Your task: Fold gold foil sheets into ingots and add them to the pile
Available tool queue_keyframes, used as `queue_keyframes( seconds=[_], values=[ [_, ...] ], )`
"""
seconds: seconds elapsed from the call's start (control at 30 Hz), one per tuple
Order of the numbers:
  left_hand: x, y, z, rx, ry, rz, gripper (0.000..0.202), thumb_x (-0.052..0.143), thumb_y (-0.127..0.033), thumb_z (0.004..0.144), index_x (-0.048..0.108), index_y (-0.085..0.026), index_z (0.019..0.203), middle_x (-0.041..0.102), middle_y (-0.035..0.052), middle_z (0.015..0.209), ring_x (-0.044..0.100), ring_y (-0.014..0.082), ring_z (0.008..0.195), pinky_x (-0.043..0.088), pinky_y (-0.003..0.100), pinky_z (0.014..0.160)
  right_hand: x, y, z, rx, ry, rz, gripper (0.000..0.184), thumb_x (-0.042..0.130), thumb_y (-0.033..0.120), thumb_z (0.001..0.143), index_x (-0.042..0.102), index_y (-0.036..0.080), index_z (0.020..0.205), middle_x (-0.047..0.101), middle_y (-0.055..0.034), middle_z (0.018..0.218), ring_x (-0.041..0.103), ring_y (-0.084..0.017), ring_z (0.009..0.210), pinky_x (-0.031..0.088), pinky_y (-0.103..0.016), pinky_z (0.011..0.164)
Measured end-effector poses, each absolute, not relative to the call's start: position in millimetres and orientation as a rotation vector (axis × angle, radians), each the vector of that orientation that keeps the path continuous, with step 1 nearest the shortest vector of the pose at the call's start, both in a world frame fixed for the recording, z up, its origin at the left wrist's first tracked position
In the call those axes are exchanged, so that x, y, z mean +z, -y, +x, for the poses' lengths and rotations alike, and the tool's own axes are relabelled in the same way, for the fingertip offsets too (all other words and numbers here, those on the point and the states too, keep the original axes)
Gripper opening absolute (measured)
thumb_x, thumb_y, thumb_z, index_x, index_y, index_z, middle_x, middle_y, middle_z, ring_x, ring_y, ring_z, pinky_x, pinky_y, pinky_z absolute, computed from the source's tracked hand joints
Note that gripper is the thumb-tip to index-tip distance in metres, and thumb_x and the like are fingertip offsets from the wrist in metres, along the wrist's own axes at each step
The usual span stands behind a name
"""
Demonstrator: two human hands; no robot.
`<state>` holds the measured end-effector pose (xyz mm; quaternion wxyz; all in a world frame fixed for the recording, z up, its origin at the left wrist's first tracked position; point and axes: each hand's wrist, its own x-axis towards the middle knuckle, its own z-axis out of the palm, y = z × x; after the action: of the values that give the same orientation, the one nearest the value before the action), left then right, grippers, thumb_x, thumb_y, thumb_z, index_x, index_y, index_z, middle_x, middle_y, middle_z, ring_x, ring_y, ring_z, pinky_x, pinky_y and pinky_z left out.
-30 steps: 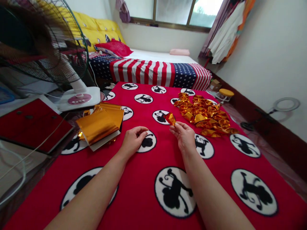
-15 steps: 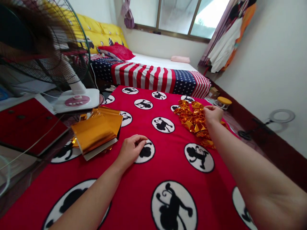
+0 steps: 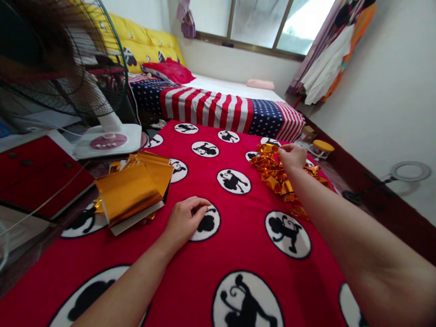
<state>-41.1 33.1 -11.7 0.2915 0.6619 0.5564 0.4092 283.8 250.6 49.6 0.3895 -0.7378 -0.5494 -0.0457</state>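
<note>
My left hand rests on the red cloth, thumb and fingertips drawn together over a white monkey circle. Nothing shows between them. My right hand reaches to the far right of the cloth, its fingertips pinched on a folded gold foil paper piece. That piece is at the upper edge of a heap of folded gold foil pieces; my forearm hides part of the heap. To the left of my left hand lies a stack of flat gold foil paper sheets, with a pale underside at the front edge.
A running fan on a white base stands left, beside a red-topped box. Beyond the cloth is a bed with a stars-and-stripes cover. A yellow-topped stool and a ring light stand right.
My right hand has moved left along the heap, with the gold foil piece at its fingertips. My left hand has stayed nearly in place. The view has shifted slightly.
</note>
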Motion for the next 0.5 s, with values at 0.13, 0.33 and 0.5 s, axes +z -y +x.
queue_keyframes(
  seconds=[0.13,0.33,0.5],
  values=[
    [-12,-33,-41,1.088,-1.479,1.761,0.017,0.057,-0.022,0.087,0.073,-0.019,0.090,0.074,0.0030,0.089,0.067,0.0160,0.082,0.047,0.025,0.074,49,-257,250,-0.228,1.540,-1.905,0.024,0.058,0.025,0.077,0.077,0.024,0.092,0.073,-0.0070,0.093,0.062,-0.025,0.087,0.045,-0.038,0.083],
    [-11,-33,-41,1.085,-1.479,1.764,0.017,0.057,-0.020,0.086,0.073,-0.020,0.089,0.074,0.0027,0.090,0.067,0.0158,0.083,0.047,0.025,0.074,45,-275,224,-0.282,1.494,-2.012,0.028,0.054,0.023,0.080,0.077,0.022,0.096,0.066,-0.0128,0.104,0.053,-0.030,0.099,0.042,-0.044,0.084],
    [-10,-34,-41,1.073,-1.490,1.760,0.016,0.057,-0.019,0.086,0.073,-0.019,0.089,0.073,0.0031,0.088,0.066,0.0160,0.082,0.046,0.026,0.074,39,-284,218,-0.260,1.474,-2.119,0.027,0.056,0.022,0.080,0.077,0.021,0.096,0.062,-0.0142,0.108,0.049,-0.031,0.105,0.040,-0.047,0.088]
  ],
)
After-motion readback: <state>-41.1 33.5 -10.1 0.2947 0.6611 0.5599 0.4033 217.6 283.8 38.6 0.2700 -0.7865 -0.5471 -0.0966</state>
